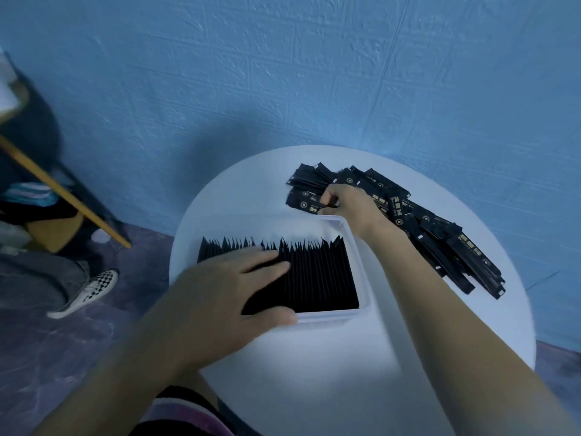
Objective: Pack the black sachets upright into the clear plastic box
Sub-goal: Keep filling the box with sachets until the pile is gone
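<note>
A clear plastic box (pixel 361 272) stands on the round white table (pixel 345 357) and holds a dense row of upright black sachets (pixel 320 275). My left hand (pixel 226 297) lies flat over the left part of that row, fingers straight on the sachet tops and thumb along the box's near rim. A loose pile of black sachets with gold print (pixel 434 234) lies behind and to the right of the box. My right hand (pixel 345 206) reaches over the box's far right corner and pinches a sachet (pixel 309 204) at the pile's left end.
A blue textured wall stands right behind the table. At the left, another person's leg and checkered shoe (pixel 91 291) rest on the purple floor, beside a dark stand with a yellow bar (pixel 63 190). The table's near part is bare.
</note>
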### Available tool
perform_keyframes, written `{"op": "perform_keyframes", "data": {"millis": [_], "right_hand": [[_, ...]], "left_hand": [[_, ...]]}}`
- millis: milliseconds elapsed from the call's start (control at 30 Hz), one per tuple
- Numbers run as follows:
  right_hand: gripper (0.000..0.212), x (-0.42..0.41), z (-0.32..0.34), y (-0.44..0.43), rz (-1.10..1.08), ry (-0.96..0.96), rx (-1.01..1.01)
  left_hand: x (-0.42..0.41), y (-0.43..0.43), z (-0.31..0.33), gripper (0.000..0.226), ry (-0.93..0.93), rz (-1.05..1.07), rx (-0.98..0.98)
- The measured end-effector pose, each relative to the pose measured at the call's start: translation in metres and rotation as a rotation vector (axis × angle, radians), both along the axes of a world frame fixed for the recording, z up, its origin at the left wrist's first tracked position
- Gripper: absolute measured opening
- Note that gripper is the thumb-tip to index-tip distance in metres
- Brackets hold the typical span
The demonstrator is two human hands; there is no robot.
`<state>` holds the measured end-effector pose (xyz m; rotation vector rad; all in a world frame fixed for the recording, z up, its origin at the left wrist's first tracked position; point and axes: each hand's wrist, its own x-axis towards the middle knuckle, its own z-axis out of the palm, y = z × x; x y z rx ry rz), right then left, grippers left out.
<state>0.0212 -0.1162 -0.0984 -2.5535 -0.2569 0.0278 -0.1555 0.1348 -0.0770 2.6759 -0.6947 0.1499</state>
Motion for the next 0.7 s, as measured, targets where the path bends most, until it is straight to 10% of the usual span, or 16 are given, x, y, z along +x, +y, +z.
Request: {"op": "perform_keyframes", "data": {"millis": [233,400,700], "right_hand": [[0.020,-0.015,0.013,-0.011,0.002,0.067,-0.083],[0.022,-0.079,0.080,0.002,-0.076,-0.096,0.205],[0.028,-0.159,0.047,0.089,0.063,0.181,0.090]], "left_hand": [[-0.008,0.033,-0.016,0.083,-0.058,0.204,-0.119],[-0.012,0.017,-0.021,0.084,-0.056,0.228,-0.217],[-0.035,0.032,-0.029,0.088,-0.011,0.275,-0.374]]}}
